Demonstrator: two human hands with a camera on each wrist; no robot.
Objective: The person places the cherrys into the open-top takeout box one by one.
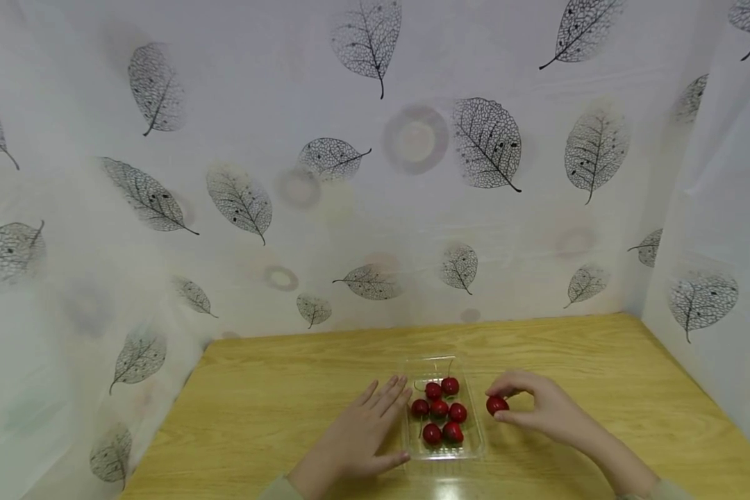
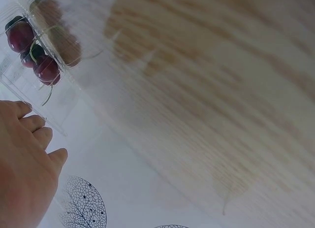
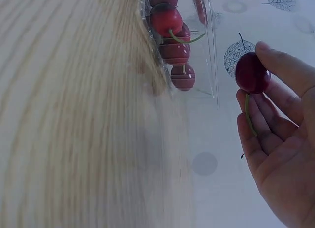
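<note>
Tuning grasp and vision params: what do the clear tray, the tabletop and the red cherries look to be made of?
Clear rectangular tray: thin glossy transparent plastic; cherries show through its walls. Yellowish tabletop: wood or wood-look laminate, smooth, grain lines visible. Round red cherry pinched in the right hand: glossy skin, thin green stem; real or artificial, cannot tell.

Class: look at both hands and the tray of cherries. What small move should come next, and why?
Probably the right hand carries its cherry left over the tray and drops it in. It pinches that cherry just beside the tray, which holds seven others, and the left hand rests flat against the tray's other side.
</note>
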